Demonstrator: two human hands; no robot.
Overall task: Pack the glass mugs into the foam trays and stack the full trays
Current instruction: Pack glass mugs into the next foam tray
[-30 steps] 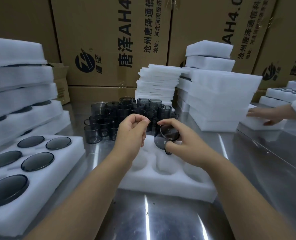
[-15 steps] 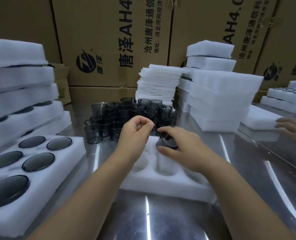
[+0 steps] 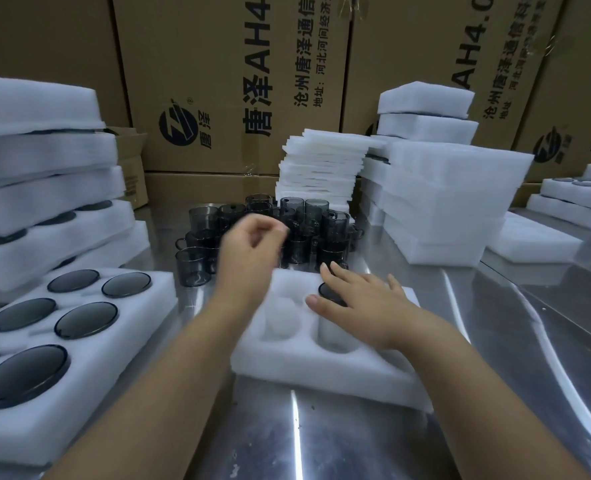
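One glass mug [image 3: 330, 293] sits in the 1 o'clock pocket of the foam tray [image 3: 321, 372]. The right hand [image 3: 366, 306] lies flat on it, fingers straight, pressing rather than gripping. The left hand [image 3: 252, 251] hovers at 11 o'clock, blurred, fingers loosely curled, nothing seen in it, just short of the loose mugs [image 3: 301, 220] at 12 o'clock.

Risks, as judged:
- Uneven pressure could seat the mug tilted in the foam.
- The light tray could slide on the steel table [image 3: 321, 445].
- A hasty left reach could knock the crowded mugs together and chip them.
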